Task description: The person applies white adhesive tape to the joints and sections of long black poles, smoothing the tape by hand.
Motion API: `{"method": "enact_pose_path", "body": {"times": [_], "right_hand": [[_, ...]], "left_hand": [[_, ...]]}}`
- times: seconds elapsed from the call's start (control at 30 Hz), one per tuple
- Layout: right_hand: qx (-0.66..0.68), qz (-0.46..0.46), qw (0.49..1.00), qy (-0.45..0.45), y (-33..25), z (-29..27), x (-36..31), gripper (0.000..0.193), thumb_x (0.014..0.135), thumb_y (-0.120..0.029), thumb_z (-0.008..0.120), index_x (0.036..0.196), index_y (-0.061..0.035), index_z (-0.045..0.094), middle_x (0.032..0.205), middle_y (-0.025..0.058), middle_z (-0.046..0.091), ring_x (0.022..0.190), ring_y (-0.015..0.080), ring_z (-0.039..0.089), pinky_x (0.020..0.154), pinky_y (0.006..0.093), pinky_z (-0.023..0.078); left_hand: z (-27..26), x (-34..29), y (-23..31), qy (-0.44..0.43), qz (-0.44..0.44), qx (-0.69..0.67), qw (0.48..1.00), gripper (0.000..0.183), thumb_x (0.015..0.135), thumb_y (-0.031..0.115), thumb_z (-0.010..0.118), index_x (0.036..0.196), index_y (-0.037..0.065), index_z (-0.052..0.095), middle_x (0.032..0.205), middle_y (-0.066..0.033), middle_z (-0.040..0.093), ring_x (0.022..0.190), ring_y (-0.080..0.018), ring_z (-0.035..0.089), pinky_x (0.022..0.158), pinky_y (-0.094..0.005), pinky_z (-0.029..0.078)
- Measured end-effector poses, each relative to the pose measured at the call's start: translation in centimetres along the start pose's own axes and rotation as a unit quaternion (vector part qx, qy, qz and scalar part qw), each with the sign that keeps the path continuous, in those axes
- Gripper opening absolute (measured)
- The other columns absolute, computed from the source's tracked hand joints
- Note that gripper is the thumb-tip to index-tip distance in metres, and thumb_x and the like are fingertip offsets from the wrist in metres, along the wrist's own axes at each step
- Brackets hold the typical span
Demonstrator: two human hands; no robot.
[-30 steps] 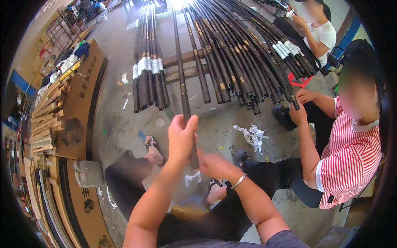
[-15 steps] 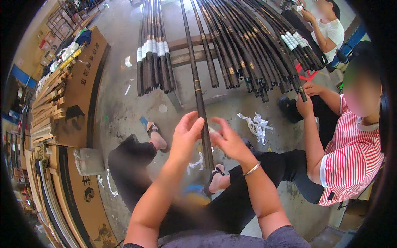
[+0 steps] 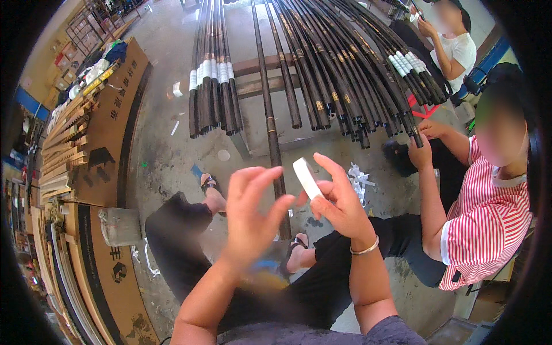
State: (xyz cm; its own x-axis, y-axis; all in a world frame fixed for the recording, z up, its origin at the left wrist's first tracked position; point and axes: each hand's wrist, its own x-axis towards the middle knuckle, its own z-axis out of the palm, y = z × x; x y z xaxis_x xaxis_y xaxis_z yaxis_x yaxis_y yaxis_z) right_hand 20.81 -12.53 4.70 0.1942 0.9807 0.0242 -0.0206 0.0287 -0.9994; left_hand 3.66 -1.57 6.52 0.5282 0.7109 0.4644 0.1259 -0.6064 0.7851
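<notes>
A ring-shaped roll of white tape [image 3: 309, 183] is in my right hand [image 3: 345, 210], gripped between thumb and fingers. My left hand [image 3: 250, 210] is raised beside it, thumb and fingers apart, holding nothing. Behind both hands a long black pole [image 3: 271, 129] with thin gold bands slopes down toward me; its near end shows between my forearms. Whether a fingertip touches the pole is unclear.
Several black poles [image 3: 345, 103] lie on a wooden-barred rack [image 3: 259, 86]; another bunch with white wraps [image 3: 210, 75] rests left. A striped-shirt co-worker [image 3: 489, 207] holds a pole end at right. Cardboard boxes [image 3: 109, 132] stand left. White scraps [image 3: 359, 181] litter the floor.
My left hand has come off the pole and opened. My right hand has turned and lifted, bringing the tape roll into plain sight. The pole's near end has shifted slightly.
</notes>
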Motion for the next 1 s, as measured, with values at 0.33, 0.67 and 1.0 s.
{"method": "enact_pose_path", "body": {"times": [0.33, 0.67, 1.0], "right_hand": [[-0.175, -0.098, 0.980, 0.010, -3.2, 1.2, -3.3, 0.060, 0.091, -0.013, 0.052, 0.145, -0.0038, 0.028, 0.094, 0.0161, 0.064, 0.080, 0.0269, 0.064, 0.073, 0.0367, 0.049], [-0.210, -0.090, 0.973, -0.011, -5.0, 4.9, -9.1, 0.058, 0.089, -0.011, 0.055, 0.141, -0.0039, 0.031, 0.096, 0.0212, 0.063, 0.085, 0.0401, 0.064, 0.072, 0.0445, 0.049], [-0.232, -0.050, 0.971, -0.035, -5.9, 11.1, -12.1, 0.058, 0.088, -0.011, 0.056, 0.140, -0.0056, 0.031, 0.099, 0.0212, 0.063, 0.082, 0.0420, 0.063, 0.068, 0.0470, 0.049]], "left_hand": [[0.7, -0.2, 1.9, -0.113, 0.015, -0.096, 0.989, 0.032, 0.071, 0.014, 0.078, 0.101, 0.006, 0.070, 0.109, -0.0092, 0.051, 0.104, -0.0228, 0.048, 0.089, -0.0330, 0.040], [-2.5, -4.7, 3.9, -0.207, -0.012, -0.159, 0.965, 0.025, 0.066, 0.006, 0.081, 0.088, 0.007, 0.070, 0.104, -0.0048, 0.051, 0.091, -0.0157, 0.049, 0.080, -0.0284, 0.039], [-8.0, -8.6, 4.5, -0.240, -0.071, -0.257, 0.933, 0.021, 0.064, 0.002, 0.081, 0.082, 0.005, 0.071, 0.096, -0.0047, 0.055, 0.091, -0.0161, 0.052, 0.081, -0.0282, 0.041]]}}
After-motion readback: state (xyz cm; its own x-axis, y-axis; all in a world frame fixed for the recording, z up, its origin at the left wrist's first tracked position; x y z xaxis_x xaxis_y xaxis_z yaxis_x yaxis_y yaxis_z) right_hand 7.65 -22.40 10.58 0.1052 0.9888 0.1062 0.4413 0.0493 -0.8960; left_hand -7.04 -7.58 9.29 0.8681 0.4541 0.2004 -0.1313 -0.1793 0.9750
